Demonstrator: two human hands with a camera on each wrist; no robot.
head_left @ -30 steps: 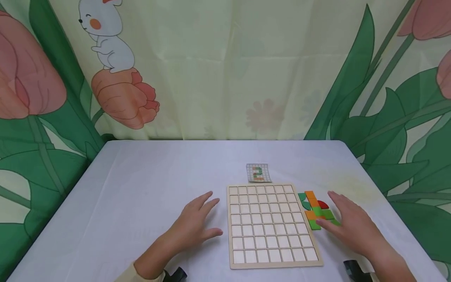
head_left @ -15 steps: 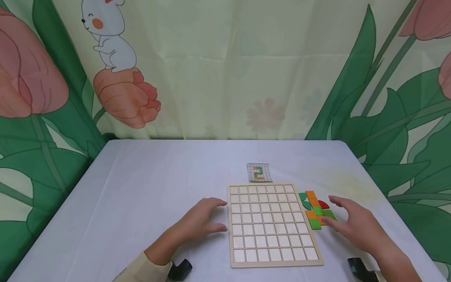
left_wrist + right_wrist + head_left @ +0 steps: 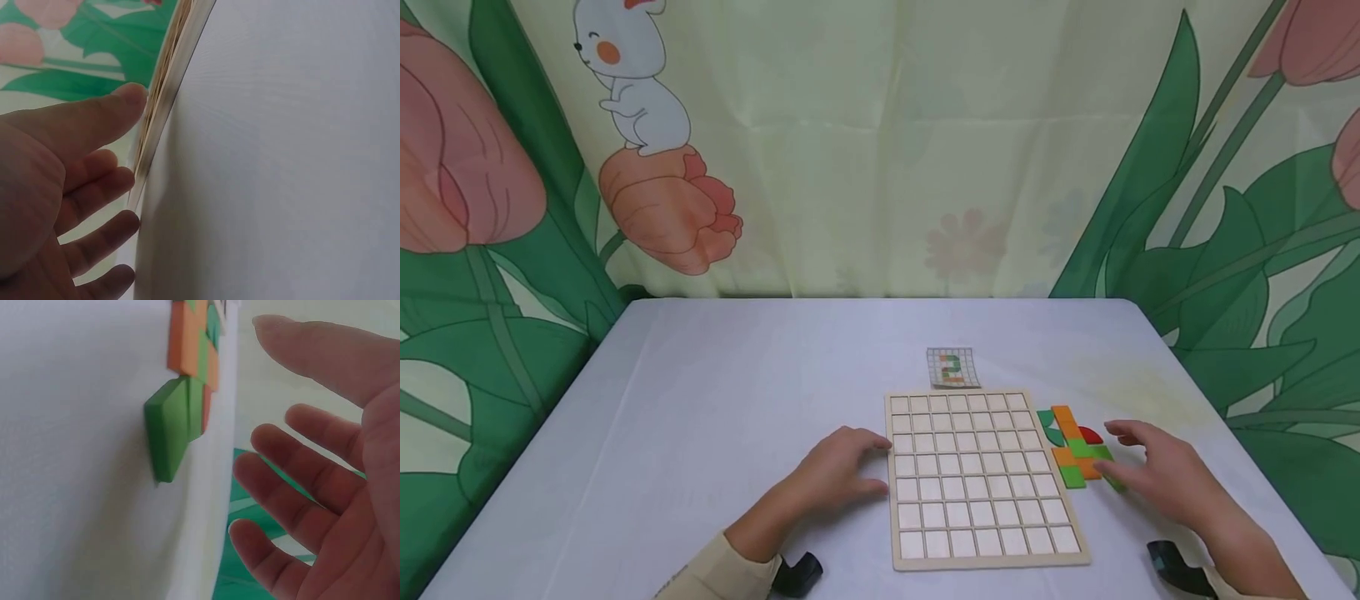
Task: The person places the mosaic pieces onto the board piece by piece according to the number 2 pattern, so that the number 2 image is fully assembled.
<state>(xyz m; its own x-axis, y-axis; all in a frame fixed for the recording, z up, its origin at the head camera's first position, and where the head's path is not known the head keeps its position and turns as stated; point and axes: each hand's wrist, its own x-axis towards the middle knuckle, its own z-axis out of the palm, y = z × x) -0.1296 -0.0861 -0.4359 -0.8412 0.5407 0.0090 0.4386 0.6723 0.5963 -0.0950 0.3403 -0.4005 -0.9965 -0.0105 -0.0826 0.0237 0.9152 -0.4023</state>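
So my left hand (image 3: 838,467) rests relaxed against the left edge of the pale wooden grid board (image 3: 977,479), probably steadying it, while my right hand's (image 3: 1157,479) loosely spread fingers reach the green and orange square tiles (image 3: 1075,454) piled right of the board.

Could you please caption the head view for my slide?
Left hand rests against an empty grid board; right hand nears colored tiles.

The person's left hand (image 3: 838,468) lies palm down with fingers loosely extended, cream sleeve at the wrist, while the right hand (image 3: 1157,475) hovers palm down, its fingers (image 3: 294,456) spread and relaxed.
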